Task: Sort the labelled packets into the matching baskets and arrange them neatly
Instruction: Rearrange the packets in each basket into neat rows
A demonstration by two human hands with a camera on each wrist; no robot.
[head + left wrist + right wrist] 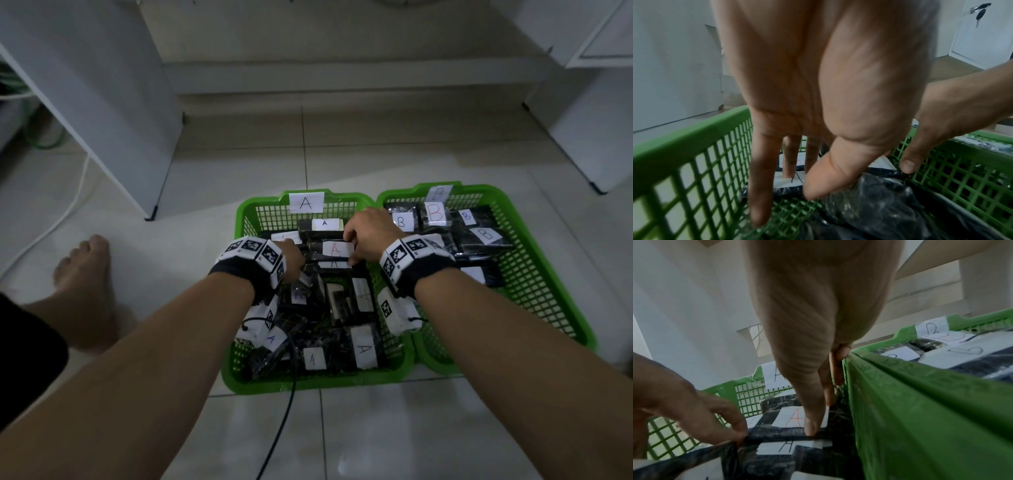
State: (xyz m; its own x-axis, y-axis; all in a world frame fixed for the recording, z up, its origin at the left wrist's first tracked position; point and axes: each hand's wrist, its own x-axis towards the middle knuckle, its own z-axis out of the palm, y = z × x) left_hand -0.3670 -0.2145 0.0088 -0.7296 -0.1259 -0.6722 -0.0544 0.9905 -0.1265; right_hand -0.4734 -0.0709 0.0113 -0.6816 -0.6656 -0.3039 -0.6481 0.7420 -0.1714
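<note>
Two green baskets stand side by side on the floor: basket A (260,205) on the left with an "A" tag (306,202), basket B (507,205) on the right with a "B" tag (439,193). Both hands are inside basket A, on a black packet with a red "A" label (337,249) (793,418). My left hand (294,251) pinches its left end. My right hand (356,246) grips its right end, thumb (812,428) on the near edge and fingers behind. More A packets (363,349) lie jumbled nearer me. B packets (479,233) lie in rows.
A bare foot (85,274) rests on the tiles left of basket A. A white cabinet (102,102) stands at the back left and another (599,137) at the back right. A black cable (281,428) runs from basket A towards me.
</note>
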